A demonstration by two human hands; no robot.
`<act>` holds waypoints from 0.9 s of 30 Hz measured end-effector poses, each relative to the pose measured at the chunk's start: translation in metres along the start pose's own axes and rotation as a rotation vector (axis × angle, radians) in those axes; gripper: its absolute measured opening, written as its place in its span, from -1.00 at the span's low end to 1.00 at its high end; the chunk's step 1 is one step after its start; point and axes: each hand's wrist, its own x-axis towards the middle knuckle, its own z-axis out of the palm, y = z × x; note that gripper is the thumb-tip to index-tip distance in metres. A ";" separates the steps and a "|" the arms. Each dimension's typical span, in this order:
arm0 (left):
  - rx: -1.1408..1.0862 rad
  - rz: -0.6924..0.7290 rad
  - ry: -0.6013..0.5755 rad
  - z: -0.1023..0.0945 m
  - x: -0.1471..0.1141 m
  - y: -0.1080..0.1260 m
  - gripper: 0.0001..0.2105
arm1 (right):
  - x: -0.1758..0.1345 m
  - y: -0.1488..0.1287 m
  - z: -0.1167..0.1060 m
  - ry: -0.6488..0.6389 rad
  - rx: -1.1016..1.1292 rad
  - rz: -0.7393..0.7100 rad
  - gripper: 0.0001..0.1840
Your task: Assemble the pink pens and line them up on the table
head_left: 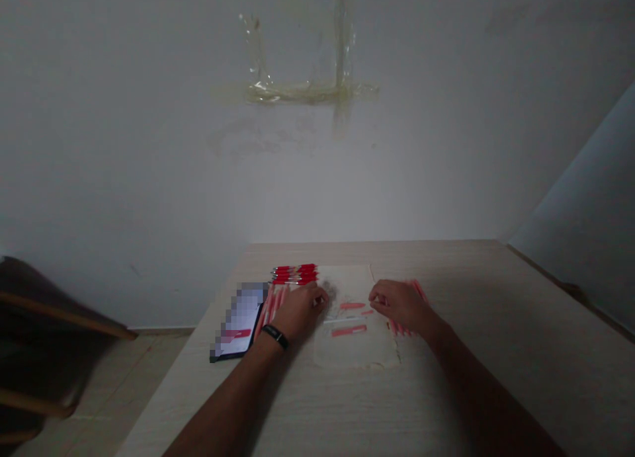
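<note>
My left hand [302, 309], a black band on its wrist, is over the left part of a pale sheet [357, 356], fingers curled in a pinch. Right by its fingertips lies a small grey tangle [329, 290], perhaps tiny springs. My right hand [399, 303] is at the sheet's right side, thumb and fingertips drawn together. Anything in either pinch is too small to make out. Between the hands lie a pink pen part [352, 305], a thin clear tube [342, 321] and a pink pen barrel [347, 331]. Pink barrels [274, 303] stick out beside my left hand, partly covered.
Several red pens [294, 273] lie in a row at the back left of the table [347, 417]. A phone or tablet [241, 321], its screen blurred, rests at the left. More pink pieces [403, 328] lie under my right hand. A wall with tape [297, 94] stands behind.
</note>
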 end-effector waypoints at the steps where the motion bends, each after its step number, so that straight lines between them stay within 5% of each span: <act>1: -0.005 0.025 -0.019 0.002 0.000 0.000 -0.83 | 0.000 0.000 0.001 -0.005 -0.009 -0.022 -0.88; 10: -0.008 0.041 -0.128 0.007 -0.002 0.003 -0.87 | 0.002 -0.003 0.009 -0.081 -0.058 -0.035 -0.92; 17: 0.000 0.047 -0.086 0.009 -0.001 0.001 -0.86 | 0.002 -0.014 0.006 -0.026 -0.023 -0.063 -0.94; 27: -0.278 0.121 -0.037 0.012 -0.003 0.017 -0.91 | 0.000 -0.045 0.014 -0.006 0.211 -0.161 -0.94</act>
